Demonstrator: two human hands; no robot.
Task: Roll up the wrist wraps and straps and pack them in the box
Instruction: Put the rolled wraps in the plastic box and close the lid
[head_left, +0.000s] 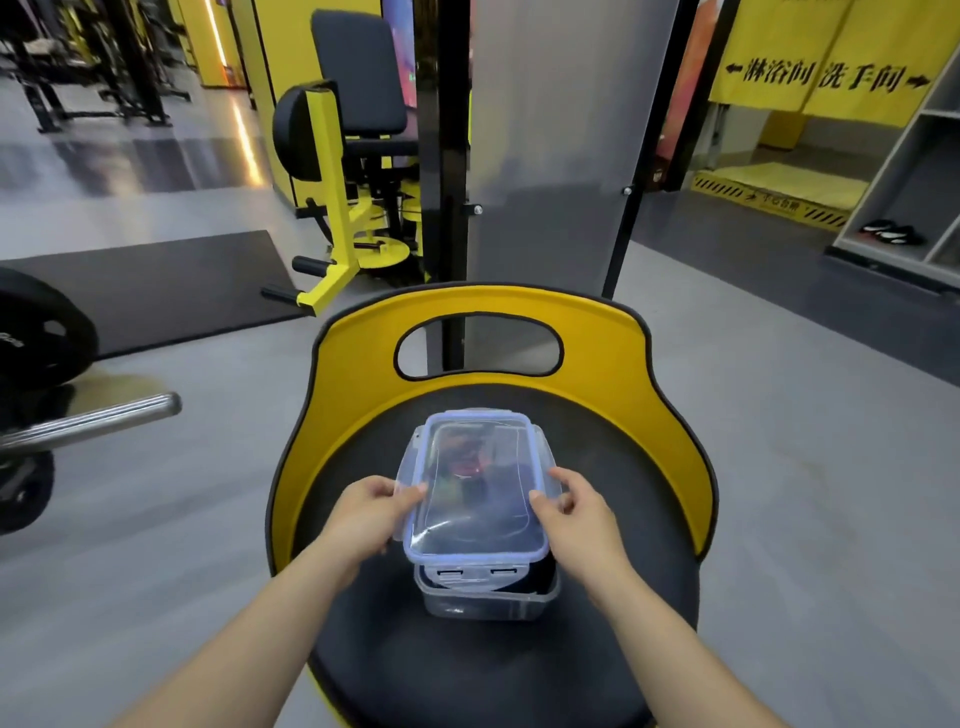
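On the black round seat pad (597, 649) of the yellow chair, the clear plastic box (485, 597) holds dark rolled wraps (467, 462), and left hand (363, 512) and right hand (576, 514) pinch its blue-rimmed transparent lid (475, 483) by the side flaps, which I judge should be lowered level, squared, then latched.

Clear plastic box (485, 597), upright on black seat pad. Clear lid (475, 493) with blue rim and side latch flaps, tilted over box, near edge low, not seated. Dark rolled wraps (467, 462) visible inside through lid; red patch among them, details blurred.
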